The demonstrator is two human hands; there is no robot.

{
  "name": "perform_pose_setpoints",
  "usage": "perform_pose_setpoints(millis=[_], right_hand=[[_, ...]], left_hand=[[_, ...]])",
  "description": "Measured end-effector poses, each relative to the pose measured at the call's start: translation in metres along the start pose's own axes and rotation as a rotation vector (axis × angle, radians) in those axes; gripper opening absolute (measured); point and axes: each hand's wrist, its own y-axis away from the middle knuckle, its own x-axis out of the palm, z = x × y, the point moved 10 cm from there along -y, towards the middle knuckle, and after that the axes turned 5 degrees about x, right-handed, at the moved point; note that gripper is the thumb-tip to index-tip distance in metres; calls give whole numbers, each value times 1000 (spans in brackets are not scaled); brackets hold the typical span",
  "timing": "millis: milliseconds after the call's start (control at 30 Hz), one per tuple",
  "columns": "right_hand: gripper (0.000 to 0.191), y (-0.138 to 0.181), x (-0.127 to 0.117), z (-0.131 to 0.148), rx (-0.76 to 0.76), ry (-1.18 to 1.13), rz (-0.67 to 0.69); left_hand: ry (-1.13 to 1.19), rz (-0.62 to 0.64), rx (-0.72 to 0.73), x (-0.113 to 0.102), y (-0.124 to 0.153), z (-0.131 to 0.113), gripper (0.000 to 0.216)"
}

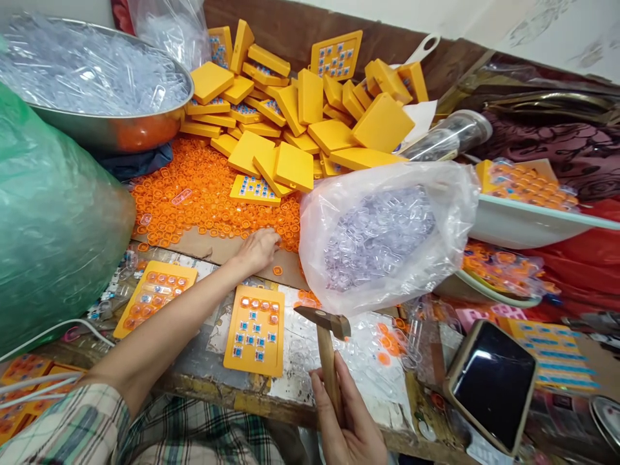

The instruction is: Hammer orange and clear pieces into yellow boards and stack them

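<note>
My right hand point(351, 420) grips the wooden handle of a small hammer point(328, 365), its metal head raised above the bench. My left hand point(259, 250) reaches forward to the near edge of a heap of small orange rings point(208, 194). Its fingers are curled together, and what they may pinch is hidden. One loose orange piece point(278, 270) lies just right of that hand. Between my hands, a yellow plate point(275, 363) lies flat, with blue inserts and a few clear-topped orange pieces along its upper part. Another yellow plate point(186, 274) lies left, partly behind my forearm.
Yellow blocks point(295, 110) are piled at the back. A plastic bag point(387, 232) of clear pieces stands right of the heap, a metal bowl point(145, 116) of clear parts at upper left. A green bag point(53, 213) bulges at left; a phone point(491, 381) lies at right.
</note>
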Motion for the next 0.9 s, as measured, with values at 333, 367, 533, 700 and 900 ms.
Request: perform_pose_setpoints(millis=[333, 367, 533, 700, 900], right_hand=[[46, -3, 12, 12, -82, 25, 52], [48, -2, 12, 16, -110, 29, 61], [55, 9, 11, 23, -183, 50, 95], [59, 16, 23, 36, -268, 85, 208], [62, 17, 41, 53, -344, 213, 375]], left_hand=[[65, 30, -79, -1, 24, 2, 15], [73, 31, -78, -3, 30, -3, 16], [203, -29, 6, -24, 96, -39, 33], [356, -55, 71, -16, 156, -54, 40], [374, -102, -12, -4, 158, -39, 44]])
